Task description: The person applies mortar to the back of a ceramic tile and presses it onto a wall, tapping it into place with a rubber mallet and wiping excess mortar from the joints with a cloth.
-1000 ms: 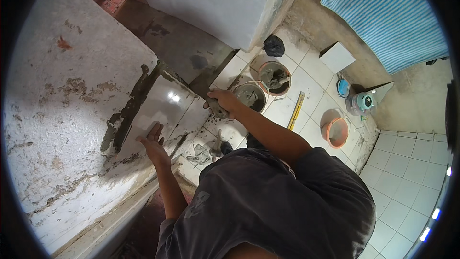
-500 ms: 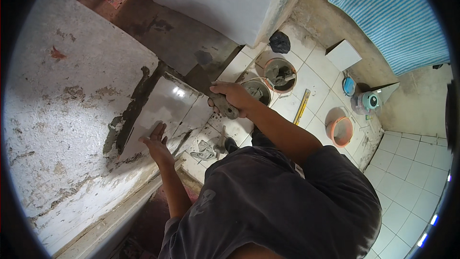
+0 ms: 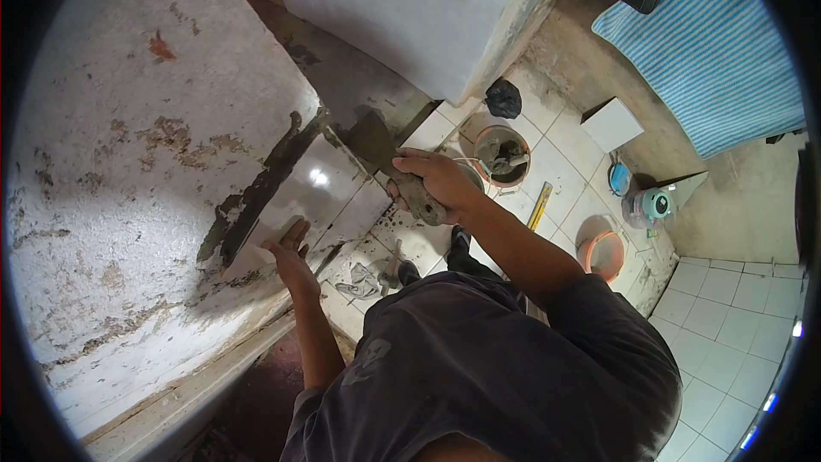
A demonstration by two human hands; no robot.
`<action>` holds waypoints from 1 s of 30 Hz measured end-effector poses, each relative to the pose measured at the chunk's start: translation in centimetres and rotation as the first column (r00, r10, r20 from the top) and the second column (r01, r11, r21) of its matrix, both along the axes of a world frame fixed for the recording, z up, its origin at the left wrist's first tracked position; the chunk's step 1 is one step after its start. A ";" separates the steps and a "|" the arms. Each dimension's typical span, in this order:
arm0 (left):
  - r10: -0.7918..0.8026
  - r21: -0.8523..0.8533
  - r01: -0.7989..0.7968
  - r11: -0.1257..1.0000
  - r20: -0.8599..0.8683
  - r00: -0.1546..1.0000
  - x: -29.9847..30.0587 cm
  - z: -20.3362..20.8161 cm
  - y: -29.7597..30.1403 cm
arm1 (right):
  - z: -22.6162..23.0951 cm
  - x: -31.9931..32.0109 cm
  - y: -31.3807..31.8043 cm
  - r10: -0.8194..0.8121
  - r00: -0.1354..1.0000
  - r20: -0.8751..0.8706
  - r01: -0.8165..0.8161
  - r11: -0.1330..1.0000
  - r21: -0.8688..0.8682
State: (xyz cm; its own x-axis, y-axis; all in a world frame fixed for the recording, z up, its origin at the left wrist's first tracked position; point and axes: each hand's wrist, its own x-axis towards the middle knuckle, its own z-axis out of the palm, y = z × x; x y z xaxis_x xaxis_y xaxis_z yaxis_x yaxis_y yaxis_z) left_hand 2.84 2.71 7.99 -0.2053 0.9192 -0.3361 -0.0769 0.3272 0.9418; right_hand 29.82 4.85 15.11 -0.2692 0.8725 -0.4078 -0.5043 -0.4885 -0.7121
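My left hand (image 3: 292, 258) lies with its fingers outstretched against a glossy white tile (image 3: 329, 181) on the low wall to the left. Dark wet mortar (image 3: 256, 197) runs in a strip along the tile's far-left edge, against the rough, peeling white wall surface. In my right hand (image 3: 440, 181) is a mortar-caked trowel (image 3: 371, 139), its handle wrapped by my fingers. The blade points up and left, near the tile's upper right edge; whether it touches there I cannot tell.
On the tiled floor stand a bucket of mortar (image 3: 514, 178) holding a tool, a yellow level (image 3: 540, 205), an orange basin (image 3: 602, 255) and a water jug (image 3: 648, 205). A black bag (image 3: 503, 98) and a crumpled grey sheet (image 3: 363, 281) lie there too. A striped towel (image 3: 710, 51) hangs at right.
The whole view has shifted a little, so wall and tile sit further right. My left hand stays on the tile, and the trowel remains in my right hand beside it.
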 end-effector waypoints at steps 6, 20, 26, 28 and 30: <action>-0.007 0.007 0.007 1.000 0.010 1.000 -0.4 -0.3 0.1 | 1.6 -0.1 -0.3 -0.029 0.999 -0.021 0.029 1.000 -0.005; -0.013 -0.003 0.013 1.000 0.008 1.000 -0.5 -0.1 0.1 | 6.9 -0.5 -1.2 -0.026 0.995 -0.099 0.032 0.998 0.055; -0.071 0.032 0.070 0.997 0.016 0.997 -1.4 -1.4 0.0 | 6.9 -2.4 -2.4 -0.099 0.987 0.124 0.073 0.976 0.204; -0.070 0.048 0.068 0.997 0.033 0.997 -1.6 -2.3 0.1 | 6.4 -2.9 -2.6 -0.140 0.972 0.188 0.094 0.967 0.236; -0.071 0.060 0.068 0.996 0.044 0.997 -2.0 -2.6 0.1 | 5.8 -3.4 -2.6 -0.178 0.947 0.269 0.125 0.971 0.203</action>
State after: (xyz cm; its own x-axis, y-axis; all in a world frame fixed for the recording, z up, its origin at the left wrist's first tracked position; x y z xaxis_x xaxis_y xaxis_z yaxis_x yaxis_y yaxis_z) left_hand 0.87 2.79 5.38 -0.1258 0.9490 -0.2890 -0.0999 0.2777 0.9555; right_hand 26.40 2.27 20.90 -0.0246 0.9600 -0.2790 -0.3266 -0.2715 -0.9053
